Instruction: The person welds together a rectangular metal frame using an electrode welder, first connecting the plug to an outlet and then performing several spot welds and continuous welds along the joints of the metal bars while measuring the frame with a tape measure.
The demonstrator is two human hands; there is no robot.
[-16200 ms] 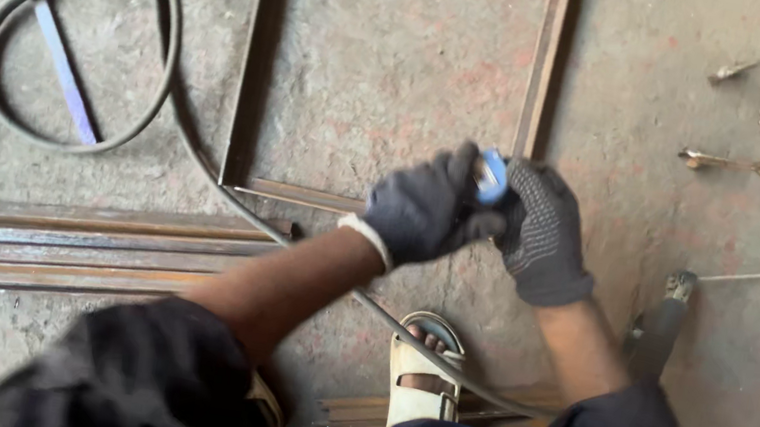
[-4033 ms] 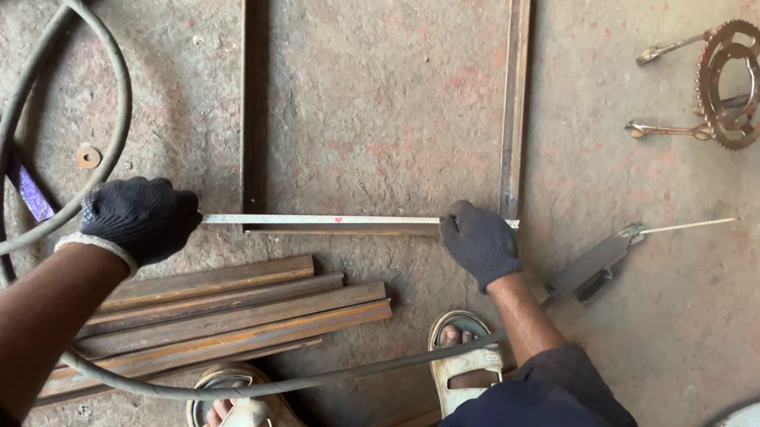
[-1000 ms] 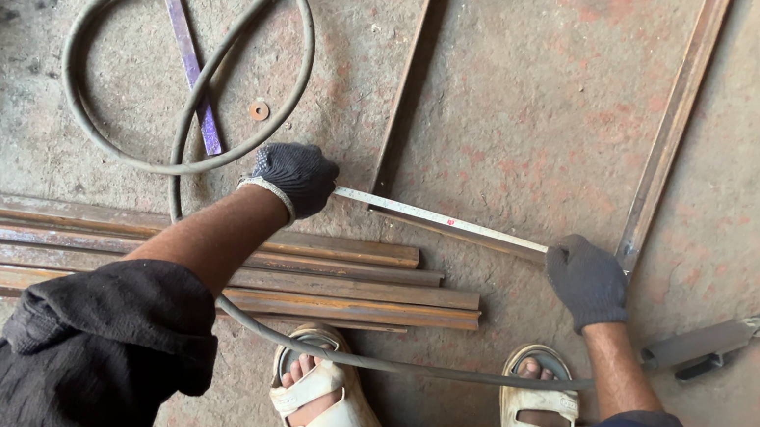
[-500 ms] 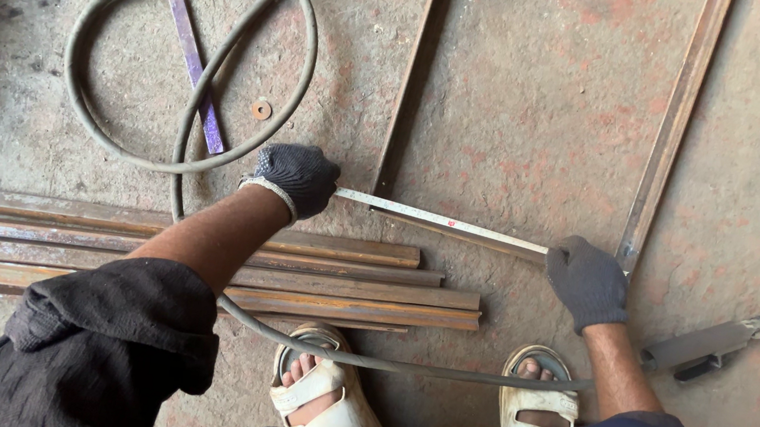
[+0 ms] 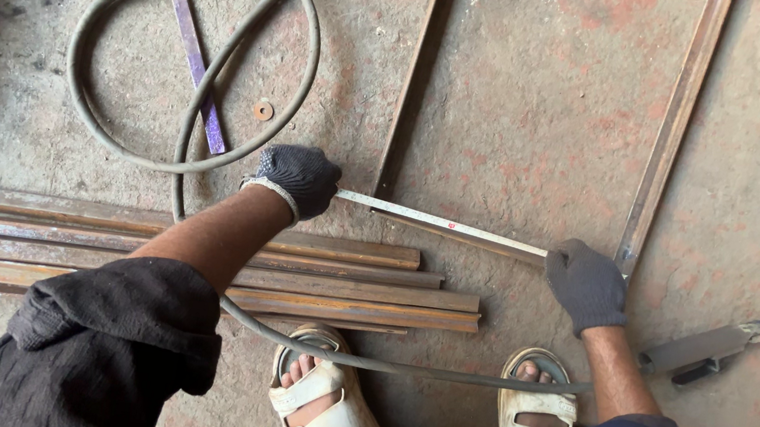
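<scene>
Grey knit gloves cover both hands. Left hand (image 5: pixel 299 178) presses one end of the measuring tape (image 5: pixel 443 223) to the concrete floor (image 5: pixel 532 116), its grip closed on it. Right hand (image 5: pixel 586 284) pinches the other end. Tape lies between two rusty steel bars (image 5: pixel 413 75), near stacked steel sections (image 5: pixel 195 262).

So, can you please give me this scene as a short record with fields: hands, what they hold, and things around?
left hand: gloved left hand, pressing one end of the tape measure on the floor
right hand: gloved right hand, gripping the tape's other end
under tape: metal frame bars
near left: stacked steel bars, looped hose
near right: electrode holder
feet: sandals
</scene>
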